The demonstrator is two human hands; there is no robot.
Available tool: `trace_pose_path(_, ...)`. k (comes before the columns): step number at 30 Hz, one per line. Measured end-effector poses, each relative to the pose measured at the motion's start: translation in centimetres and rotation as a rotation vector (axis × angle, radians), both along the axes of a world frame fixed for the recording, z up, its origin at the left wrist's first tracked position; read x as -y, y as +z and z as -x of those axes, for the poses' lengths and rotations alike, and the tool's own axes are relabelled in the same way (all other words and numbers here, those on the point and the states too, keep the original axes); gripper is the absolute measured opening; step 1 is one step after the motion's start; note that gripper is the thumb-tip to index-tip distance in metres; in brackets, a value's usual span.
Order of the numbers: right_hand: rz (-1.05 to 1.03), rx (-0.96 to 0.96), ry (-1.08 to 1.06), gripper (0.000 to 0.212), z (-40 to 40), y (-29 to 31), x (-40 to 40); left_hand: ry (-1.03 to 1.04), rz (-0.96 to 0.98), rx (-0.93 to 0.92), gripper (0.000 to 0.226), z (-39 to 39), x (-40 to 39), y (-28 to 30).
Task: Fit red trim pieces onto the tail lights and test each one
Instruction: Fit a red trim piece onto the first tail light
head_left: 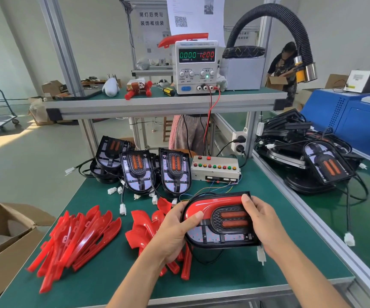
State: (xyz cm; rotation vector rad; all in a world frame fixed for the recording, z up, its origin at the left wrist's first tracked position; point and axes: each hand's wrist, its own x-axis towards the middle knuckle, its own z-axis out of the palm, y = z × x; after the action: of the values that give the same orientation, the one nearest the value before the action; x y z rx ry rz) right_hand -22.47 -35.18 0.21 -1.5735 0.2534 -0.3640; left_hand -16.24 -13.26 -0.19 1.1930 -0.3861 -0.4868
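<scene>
While both hands are grasping one tail light [222,221] just in front of the button test box [215,168], left hand [175,230] and right hand [262,218] are pressing its red trim piece [206,204] on. Bare lights [175,172] and loose trims [77,236] are waiting left of it; testing seems not yet done.

We look from a single head-worn wide-angle camera, facing forward and down across the green bench [268,252], close over our two forearms; the upper shelf [157,103] sits ahead, the room beyond it bending at the edges.
</scene>
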Motion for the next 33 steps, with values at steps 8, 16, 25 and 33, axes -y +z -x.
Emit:
trace_pose_path(8,-0.056,0.005,0.033,0.034,0.0,0.5,0.0,-0.018,0.075,-0.069,0.056,0.0,0.0,0.0)
trace_pose_path(16,-0.11,-0.087,0.01,0.04,-0.6,0.1,0.2,-0.117,0.167,-0.193,0.043,0.4,-0.3,0.7)
trace_pose_path(25,-0.141,-0.104,0.043,0.034,-1.0,-0.6,0.7,-0.039,0.135,-0.121,0.035,0.3,0.2,0.0)
trace_pose_path(33,-0.237,-0.108,0.052,0.031,-0.6,-0.5,0.8,-0.045,0.177,-0.114,0.042,0.6,0.6,-0.4)
